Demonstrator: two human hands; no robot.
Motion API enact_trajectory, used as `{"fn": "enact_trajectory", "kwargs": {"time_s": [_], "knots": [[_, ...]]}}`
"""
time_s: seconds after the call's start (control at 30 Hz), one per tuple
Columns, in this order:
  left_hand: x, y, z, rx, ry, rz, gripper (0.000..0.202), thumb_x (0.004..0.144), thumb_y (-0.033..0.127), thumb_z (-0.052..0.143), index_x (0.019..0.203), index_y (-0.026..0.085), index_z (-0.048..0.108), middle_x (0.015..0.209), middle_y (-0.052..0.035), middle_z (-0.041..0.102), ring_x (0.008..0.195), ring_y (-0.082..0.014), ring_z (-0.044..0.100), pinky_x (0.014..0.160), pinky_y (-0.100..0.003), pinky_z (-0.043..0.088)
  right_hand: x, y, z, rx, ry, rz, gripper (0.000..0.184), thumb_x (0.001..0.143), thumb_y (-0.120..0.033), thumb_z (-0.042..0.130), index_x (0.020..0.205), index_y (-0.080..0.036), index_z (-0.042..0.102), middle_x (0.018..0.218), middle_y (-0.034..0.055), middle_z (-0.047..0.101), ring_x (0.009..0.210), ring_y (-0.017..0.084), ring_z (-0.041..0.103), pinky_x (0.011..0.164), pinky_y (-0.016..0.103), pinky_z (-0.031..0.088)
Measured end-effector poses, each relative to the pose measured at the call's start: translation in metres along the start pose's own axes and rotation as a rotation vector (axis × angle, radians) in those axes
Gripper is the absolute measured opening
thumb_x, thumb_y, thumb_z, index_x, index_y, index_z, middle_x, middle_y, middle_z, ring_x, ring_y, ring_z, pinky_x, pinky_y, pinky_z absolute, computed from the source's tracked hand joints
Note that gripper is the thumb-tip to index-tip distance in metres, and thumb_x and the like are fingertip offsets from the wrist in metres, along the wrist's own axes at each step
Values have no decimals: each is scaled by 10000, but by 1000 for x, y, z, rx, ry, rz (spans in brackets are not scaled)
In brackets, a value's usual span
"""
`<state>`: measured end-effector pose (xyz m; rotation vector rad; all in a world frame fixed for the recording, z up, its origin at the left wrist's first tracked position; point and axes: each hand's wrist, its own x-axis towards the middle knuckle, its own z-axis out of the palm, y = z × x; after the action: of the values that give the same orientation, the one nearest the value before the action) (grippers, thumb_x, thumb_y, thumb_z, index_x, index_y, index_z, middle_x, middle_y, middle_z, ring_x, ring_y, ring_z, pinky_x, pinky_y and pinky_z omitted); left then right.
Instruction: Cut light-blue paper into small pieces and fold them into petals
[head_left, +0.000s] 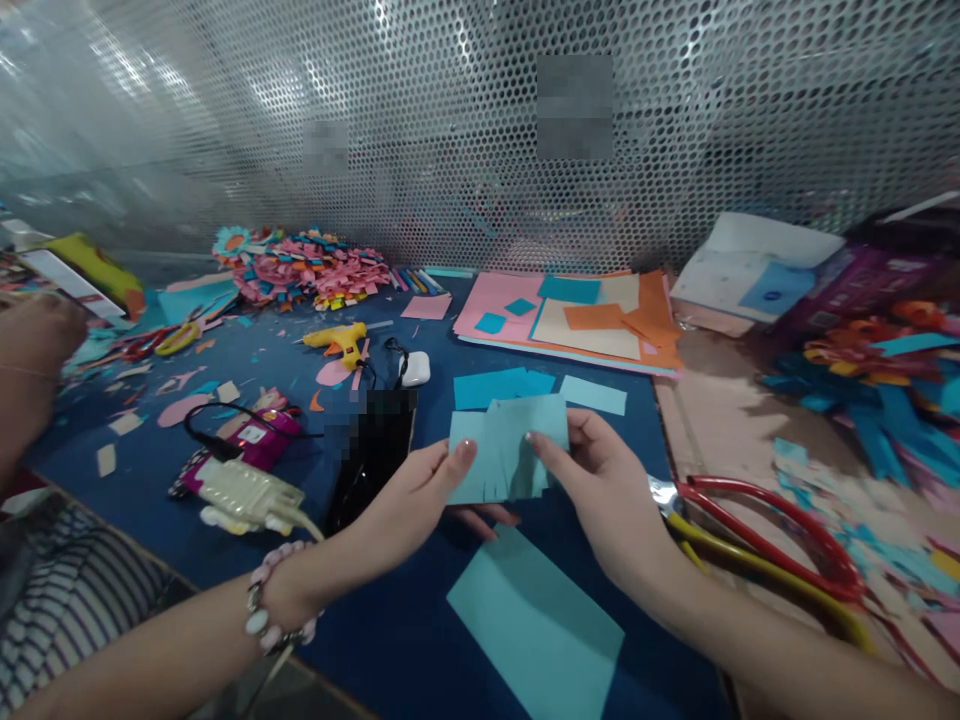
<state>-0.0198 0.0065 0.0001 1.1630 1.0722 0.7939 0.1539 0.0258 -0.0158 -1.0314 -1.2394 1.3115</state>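
Both my hands hold light blue paper pieces (pixel 517 440) above the blue table. My left hand (pixel 431 480) pinches the left side, thumb on top and fingers underneath. On the right edge, my right hand (pixel 600 470) grips with its thumb over the front and fingers behind. Short slits show along the lower edge of the paper. Below my hands lies a larger light blue sheet (pixel 547 620), set at an angle. Just beyond are a brighter blue strip (pixel 491 387) and a pale blue strip (pixel 594 395). Red-and-yellow-handled scissors (pixel 772 540) lie beside my right forearm.
A yellow glue gun (pixel 341 343), a white case (pixel 415 369) and a black phone-like object (pixel 371 460) lie left of centre. Coloured sheets (pixel 480 310) are stacked behind. A heap of paper flowers (pixel 300 265) stands by the perforated metal wall. Another person's hand (pixel 34 350) is at far left.
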Motion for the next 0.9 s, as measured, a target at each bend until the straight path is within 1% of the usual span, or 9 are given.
{"fn": "enact_trajectory", "kwargs": {"time_s": [0.07,0.13,0.23,0.37,0.43,0.5,0.63,0.77,0.9], "knots": [[0,1,2,35,-10,15,505,846,508,509,1185,133,500,947,-127,685,721,-215,693,570,-297,559,-2,-2,2,0,-13,9,220,828,-352,604,979,-205,540,985,36,659,891,159,613,785,281,489],[0,1,4,114,0,32,444,836,436,562,1149,124,517,893,-102,683,688,-196,684,587,-286,556,-5,-5,7,-3,-42,32,235,838,-362,586,1005,-208,523,1017,42,648,899,160,610,787,283,492],[0,2,4,169,3,65,364,864,396,529,1113,132,541,915,-85,674,635,-154,661,622,-279,554,-12,-6,17,21,-98,56,355,867,-383,534,1183,-240,453,1211,64,577,1027,181,583,850,310,495],[0,1,3,140,-19,111,384,887,381,495,1198,156,507,1104,-110,637,712,-153,662,665,-294,561,-16,-2,24,52,-64,36,657,894,-379,495,1439,-358,130,1432,26,380,1238,171,453,1023,345,410],[0,0,3,148,-42,97,380,885,390,500,1176,148,532,1036,-99,666,726,-167,669,687,-300,555,-14,-1,24,81,-55,26,727,906,-383,475,1451,-403,-6,1434,10,380,1233,161,462,1044,370,395],[-1,0,3,173,-47,79,349,880,407,503,1085,138,586,924,-79,690,733,-180,674,711,-300,543,-13,0,23,97,-79,22,739,917,-385,450,1444,-429,-67,1434,-6,392,1222,153,478,1048,384,391],[-2,0,3,220,-9,89,335,894,432,463,938,136,613,858,-57,685,766,-184,661,733,-302,528,-14,2,22,6,-181,0,617,934,-374,407,1450,-441,75,1482,-53,320,1295,168,399,1027,371,418],[-2,-1,2,333,-43,147,288,913,358,434,987,135,600,912,-60,669,798,-178,635,745,-297,516,-17,7,21,-81,-201,-53,570,936,-363,398,1452,-393,159,1458,-5,349,1257,215,437,940,394,486],[-1,-5,0,462,-62,264,265,884,197,435,1093,147,590,1103,-84,631,973,-194,594,891,-316,470,-20,6,21,-225,-197,-198,544,899,-322,490,1402,-376,289,1408,19,394,1267,238,416,1047,469,377]]}}
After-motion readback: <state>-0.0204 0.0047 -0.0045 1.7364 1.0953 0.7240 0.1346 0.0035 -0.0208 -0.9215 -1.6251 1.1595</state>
